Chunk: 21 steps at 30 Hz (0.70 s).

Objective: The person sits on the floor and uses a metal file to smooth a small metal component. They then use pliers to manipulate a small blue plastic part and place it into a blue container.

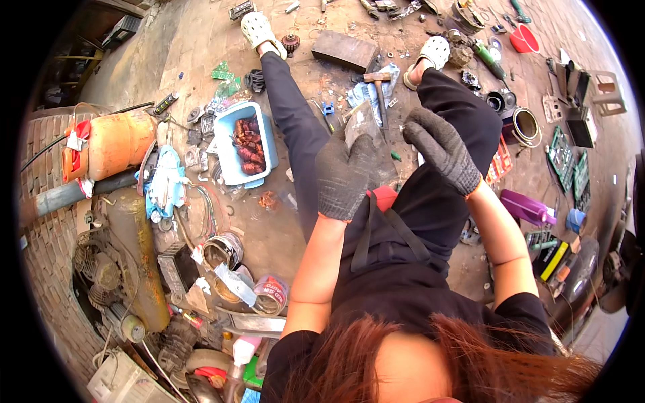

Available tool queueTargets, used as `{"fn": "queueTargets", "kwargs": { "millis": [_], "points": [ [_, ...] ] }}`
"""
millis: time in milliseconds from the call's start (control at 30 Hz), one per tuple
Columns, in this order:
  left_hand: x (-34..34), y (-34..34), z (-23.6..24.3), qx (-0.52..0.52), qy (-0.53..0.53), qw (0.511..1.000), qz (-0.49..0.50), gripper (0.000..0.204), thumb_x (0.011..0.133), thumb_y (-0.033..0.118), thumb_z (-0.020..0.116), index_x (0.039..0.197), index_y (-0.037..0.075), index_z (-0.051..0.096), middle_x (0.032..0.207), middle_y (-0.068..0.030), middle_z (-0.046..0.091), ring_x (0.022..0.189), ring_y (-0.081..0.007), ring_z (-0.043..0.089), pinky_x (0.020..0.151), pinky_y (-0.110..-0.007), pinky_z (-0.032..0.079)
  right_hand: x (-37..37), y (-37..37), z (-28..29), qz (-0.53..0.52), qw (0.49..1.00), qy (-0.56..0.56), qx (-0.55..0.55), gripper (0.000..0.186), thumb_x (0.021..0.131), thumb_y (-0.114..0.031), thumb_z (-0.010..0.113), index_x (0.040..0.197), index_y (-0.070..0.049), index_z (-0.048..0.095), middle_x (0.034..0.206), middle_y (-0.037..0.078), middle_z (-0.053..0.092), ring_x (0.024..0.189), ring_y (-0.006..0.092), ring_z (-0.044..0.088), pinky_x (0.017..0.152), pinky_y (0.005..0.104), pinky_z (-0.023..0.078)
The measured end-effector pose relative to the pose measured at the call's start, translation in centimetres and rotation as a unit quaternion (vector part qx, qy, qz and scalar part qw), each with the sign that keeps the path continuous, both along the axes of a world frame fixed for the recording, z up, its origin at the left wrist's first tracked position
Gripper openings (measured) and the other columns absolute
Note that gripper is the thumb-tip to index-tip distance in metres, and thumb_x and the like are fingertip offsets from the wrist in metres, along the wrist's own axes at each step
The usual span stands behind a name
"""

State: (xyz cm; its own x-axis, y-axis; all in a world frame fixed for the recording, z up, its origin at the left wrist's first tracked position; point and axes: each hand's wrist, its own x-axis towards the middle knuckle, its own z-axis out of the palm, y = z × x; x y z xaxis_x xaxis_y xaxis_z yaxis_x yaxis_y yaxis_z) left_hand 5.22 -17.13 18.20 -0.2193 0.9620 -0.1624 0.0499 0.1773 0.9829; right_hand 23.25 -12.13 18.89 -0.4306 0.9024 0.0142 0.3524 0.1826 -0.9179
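My left hand [345, 176], in a dark grey knit glove with an orange cuff, grips a crumpled clear plastic piece [366, 121], maybe a bag, above my lap. My right hand [440, 148], gloved alike, is to its right with fingers curled together; whether they hold anything I cannot make out. A red object [381, 197] with black straps lies at my lap. Beyond my hands a hammer [378, 78] lies on a light blue cloth [363, 94]. Left of my leg, a light blue tub [227, 158] holds reddish-brown lumps [248, 144].
An orange tank [121, 144], a long cylinder [144, 269] and metal cans [222, 252] crowd my left. A metal block [342, 50] sits between my feet. A red bucket [524, 40], tool cases [571, 168] and a purple container [527, 207] are at right.
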Motion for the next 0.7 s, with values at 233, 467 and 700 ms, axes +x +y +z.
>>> {"fn": "queueTargets", "kwargs": {
  "millis": [233,467,700],
  "points": [
    [0.4,0.1,0.3,0.094,0.097,0.990,0.048,0.033,0.088,0.011,0.056,0.116,-0.006,0.057,0.094,-0.0173,0.067,0.084,-0.0195,0.065,0.075,-0.030,0.049,-1.4,-4.0,-0.8,0.044,0.597,0.580,-0.553,0.033,0.099,-0.033,0.041,0.074,-0.011,0.041,0.063,-0.003,0.029,0.055,0.0095,0.028,0.050,0.0252,0.026],
    [1.4,1.1,2.5,0.143,0.170,0.974,0.051,0.030,0.089,0.016,0.056,0.113,-0.003,0.060,0.089,-0.0226,0.066,0.082,-0.0323,0.067,0.072,-0.034,0.051,-2.3,-5.6,0.5,0.091,0.555,0.607,-0.562,0.030,0.097,-0.034,0.044,0.077,-0.011,0.043,0.062,-0.004,0.029,0.054,0.0083,0.028,0.047,0.0240,0.022],
    [1.9,1.2,3.7,0.197,0.270,0.942,0.044,0.031,0.085,0.012,0.058,0.114,0.002,0.060,0.099,-0.0183,0.066,0.087,-0.0326,0.066,0.075,-0.036,0.051,-2.3,-6.5,2.3,0.083,0.625,0.576,-0.520,0.032,0.097,-0.033,0.043,0.074,-0.011,0.042,0.061,-0.004,0.029,0.053,0.0084,0.027,0.047,0.0243,0.022]
  ]
}}
